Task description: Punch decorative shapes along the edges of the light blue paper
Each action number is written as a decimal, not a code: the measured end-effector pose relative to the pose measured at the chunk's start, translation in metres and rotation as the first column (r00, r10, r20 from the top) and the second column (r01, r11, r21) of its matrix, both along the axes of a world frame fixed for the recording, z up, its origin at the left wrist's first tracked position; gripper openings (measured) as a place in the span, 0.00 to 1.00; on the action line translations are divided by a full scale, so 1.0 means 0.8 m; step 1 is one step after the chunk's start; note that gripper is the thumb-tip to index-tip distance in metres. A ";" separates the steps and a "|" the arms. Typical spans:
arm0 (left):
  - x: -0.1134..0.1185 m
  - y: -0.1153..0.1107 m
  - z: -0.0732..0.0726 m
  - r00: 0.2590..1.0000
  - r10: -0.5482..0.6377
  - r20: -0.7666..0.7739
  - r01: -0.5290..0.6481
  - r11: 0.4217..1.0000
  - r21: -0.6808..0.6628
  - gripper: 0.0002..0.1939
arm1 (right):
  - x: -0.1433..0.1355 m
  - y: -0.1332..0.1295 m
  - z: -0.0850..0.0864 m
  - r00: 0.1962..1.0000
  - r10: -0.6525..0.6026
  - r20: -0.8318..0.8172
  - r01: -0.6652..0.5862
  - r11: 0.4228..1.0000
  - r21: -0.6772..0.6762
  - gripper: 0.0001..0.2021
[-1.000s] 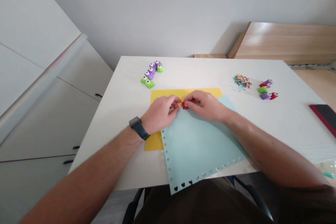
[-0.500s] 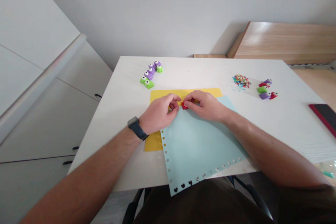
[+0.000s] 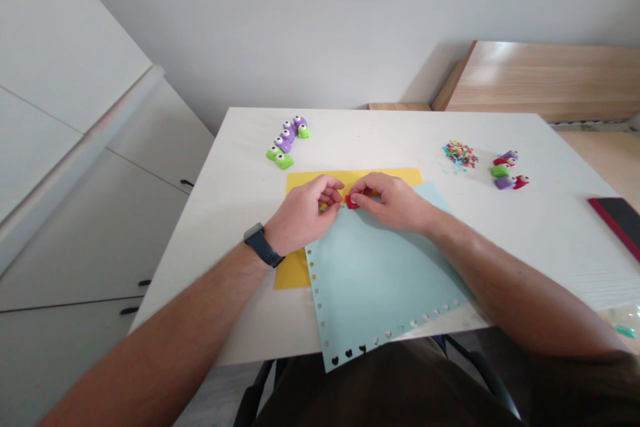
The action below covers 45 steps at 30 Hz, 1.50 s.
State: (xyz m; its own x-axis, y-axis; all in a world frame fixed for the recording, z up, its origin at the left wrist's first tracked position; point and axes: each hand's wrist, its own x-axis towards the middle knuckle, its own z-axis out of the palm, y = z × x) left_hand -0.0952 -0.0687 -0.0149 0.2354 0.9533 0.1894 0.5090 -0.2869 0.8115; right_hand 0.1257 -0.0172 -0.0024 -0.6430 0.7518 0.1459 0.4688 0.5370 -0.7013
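Note:
A light blue paper sheet point(image 3: 380, 273) has small star-shaped holes along its left edge and heart-shaped holes along its near edge. My right hand point(image 3: 393, 203) is closed around a small red craft punch point(image 3: 352, 201) at the sheet's far edge. My left hand point(image 3: 313, 210), wearing a dark watch point(image 3: 263, 244), pinches the same edge just left of the punch, thumb on top and fingers curled. Beneath the blue sheet lies a yellow sheet point(image 3: 293, 273), showing at the back and left.
Several purple and green punches point(image 3: 283, 145) stand at the back left of the white table point(image 3: 370, 140). On the right are a heap of colourful paper bits point(image 3: 461, 155) and more punches point(image 3: 503, 171). A dark, red-edged object point(image 3: 620, 223) lies at the far right.
Both hands and the blue sheet stay almost in place. The left fingers have shifted very slightly beside the punch.

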 end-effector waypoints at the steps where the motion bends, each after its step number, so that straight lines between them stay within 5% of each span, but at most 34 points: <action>1: 0.000 0.000 -0.001 1.000 0.004 0.006 -0.004 1.000 -0.005 0.15 | 0.000 0.000 0.000 1.000 0.002 0.000 -0.002 1.000 0.001 0.08; 15: 0.011 0.005 -0.003 0.994 0.106 -0.012 -0.107 0.994 -0.012 0.17 | -0.001 0.000 0.001 1.000 0.005 0.004 -0.006 1.000 0.013 0.08; 45: -0.002 0.006 0.001 0.998 0.059 0.034 -0.061 0.996 0.058 0.17 | -0.007 -0.003 -0.005 0.992 0.098 0.086 -0.112 0.978 0.175 0.12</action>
State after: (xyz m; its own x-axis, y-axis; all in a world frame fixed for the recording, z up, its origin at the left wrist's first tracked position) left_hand -0.0969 -0.0637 -0.0141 0.1710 0.9525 0.2520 0.5003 -0.3043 0.8106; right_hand 0.1201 -0.0199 -0.0060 -0.7312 0.6459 0.2197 0.4516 0.6996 -0.5537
